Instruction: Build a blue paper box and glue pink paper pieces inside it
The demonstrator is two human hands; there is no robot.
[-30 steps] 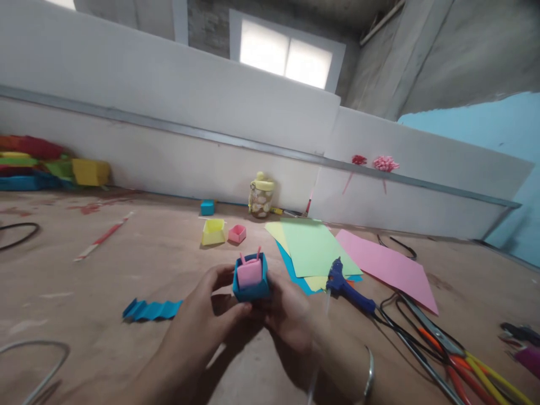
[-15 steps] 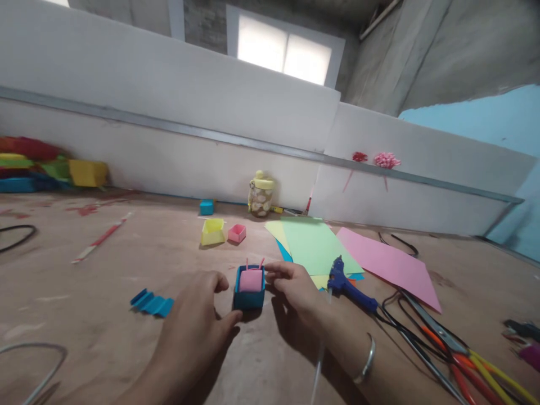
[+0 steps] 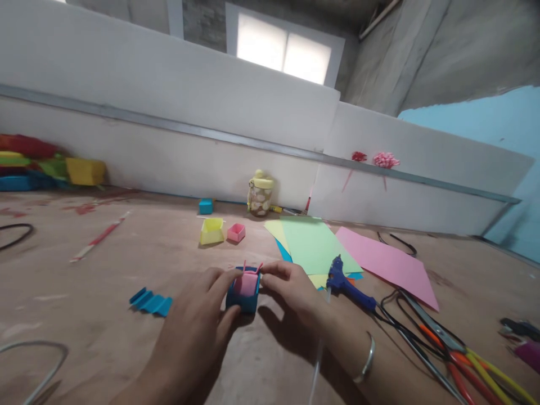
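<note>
A small open blue paper box (image 3: 248, 305) stands on the table between my hands, a little tilted. Inside it lies a pink paper piece (image 3: 246, 284), and two thin pink strips rise at its back edge. My left hand (image 3: 198, 306) grips the box's left side, thumb at the front corner and index finger over the rim. At the back right corner, the bent fingers of my right hand (image 3: 291, 284) close on the box beside one pink strip. A folded blue paper strip (image 3: 151, 302) lies left of my left hand.
Beyond the box sit a yellow paper box (image 3: 211, 232), a pink paper box (image 3: 236, 232) and a small blue box (image 3: 206, 206). A jar (image 3: 260, 197) stands by the wall. On the right are coloured sheets (image 3: 318, 244), a blue glue gun (image 3: 350, 289) and scissors (image 3: 439, 326).
My left hand has moved right and taken hold of the blue box, its index finger now over the rim. The box has shifted slightly left and tilted.
</note>
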